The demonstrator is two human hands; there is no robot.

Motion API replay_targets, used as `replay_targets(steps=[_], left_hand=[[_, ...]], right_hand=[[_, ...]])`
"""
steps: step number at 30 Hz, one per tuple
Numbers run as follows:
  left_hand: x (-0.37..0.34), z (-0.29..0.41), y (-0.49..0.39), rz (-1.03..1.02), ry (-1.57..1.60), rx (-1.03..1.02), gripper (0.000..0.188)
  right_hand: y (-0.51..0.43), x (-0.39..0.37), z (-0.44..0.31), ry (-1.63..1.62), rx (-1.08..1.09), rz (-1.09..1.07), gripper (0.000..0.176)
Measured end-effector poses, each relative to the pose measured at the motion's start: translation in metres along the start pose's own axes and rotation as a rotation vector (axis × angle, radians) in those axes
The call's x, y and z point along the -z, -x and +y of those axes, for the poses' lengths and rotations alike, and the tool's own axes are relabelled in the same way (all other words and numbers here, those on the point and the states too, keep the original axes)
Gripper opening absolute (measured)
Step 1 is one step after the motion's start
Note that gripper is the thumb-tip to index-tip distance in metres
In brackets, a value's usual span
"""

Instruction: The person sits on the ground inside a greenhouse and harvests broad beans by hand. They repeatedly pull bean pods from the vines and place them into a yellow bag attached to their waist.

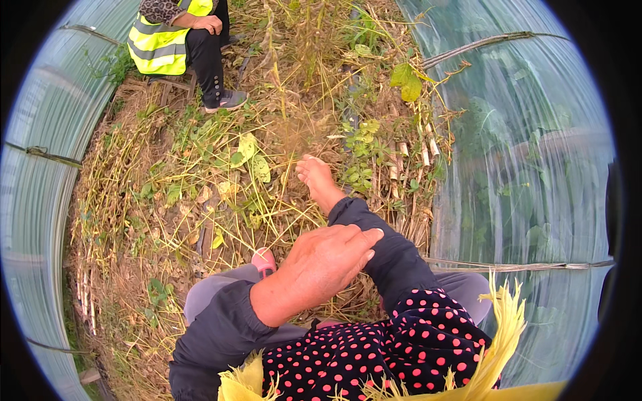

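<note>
My left hand (321,260) crosses in front of me with its thumb side against the dark sleeve (391,255) of my right forearm. Its fingertips partly show, and whether they pinch the cloth cannot be told. Beyond it, my right hand (318,180) reaches forward over the ground, fingers stretched out and holding nothing. Below and around that hand lie dry stalks and yellowing leaves (261,168). An upright, withered plant stem (281,90) with dried pods stands just past my right fingertips.
A person in a reflective vest (165,47) sits on a low wooden stool (173,82) at upper left. Clear plastic film walls (521,200) flank both sides, crossed by cords (481,47). Green weeds (358,165) and cut pale stalks (426,150) lie at right. My pink shoe (263,259) rests among the litter.
</note>
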State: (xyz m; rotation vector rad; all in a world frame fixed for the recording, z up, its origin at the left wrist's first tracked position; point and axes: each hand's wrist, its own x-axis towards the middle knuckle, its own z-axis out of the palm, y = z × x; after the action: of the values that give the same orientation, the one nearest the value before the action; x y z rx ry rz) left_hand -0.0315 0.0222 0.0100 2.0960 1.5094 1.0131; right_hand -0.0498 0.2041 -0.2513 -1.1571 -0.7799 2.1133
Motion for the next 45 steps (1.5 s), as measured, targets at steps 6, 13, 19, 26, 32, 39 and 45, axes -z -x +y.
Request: replay_targets(steps=[6,13,19,26,32,39,45], left_hand=[[0.009,-0.027,0.000,-0.024,-0.083,-0.025,0.040],[0.005,-0.035,-0.006,0.047,-0.137,-0.032,0.031],[0.002,-0.038,-0.009,0.043,-0.170,-0.060,0.029],[0.004,-0.040,-0.009,0.035,-0.181,-0.054,0.028],[0.008,-0.044,-0.009,0.109,-0.179,-0.113,0.026],[0.014,-0.045,-0.009,0.101,-0.148,-0.142,0.034],[0.010,-0.042,-0.010,0.091,-0.166,-0.160,0.034]], right_hand=[[-0.102,-0.018,0.042,0.140,0.399,0.109,0.039],[-0.093,-0.009,0.063,1.237,0.457,0.110,0.042],[-0.043,0.011,0.038,1.905,0.181,-0.310,0.024],[-0.096,0.009,0.031,1.266,0.512,-0.023,0.025],[-0.124,-0.006,0.056,1.135,0.574,-0.088,0.028],[-0.171,0.011,0.094,0.823,0.527,-0.040,0.025],[-0.205,0.013,0.116,0.743,0.486,-0.015,0.028]])
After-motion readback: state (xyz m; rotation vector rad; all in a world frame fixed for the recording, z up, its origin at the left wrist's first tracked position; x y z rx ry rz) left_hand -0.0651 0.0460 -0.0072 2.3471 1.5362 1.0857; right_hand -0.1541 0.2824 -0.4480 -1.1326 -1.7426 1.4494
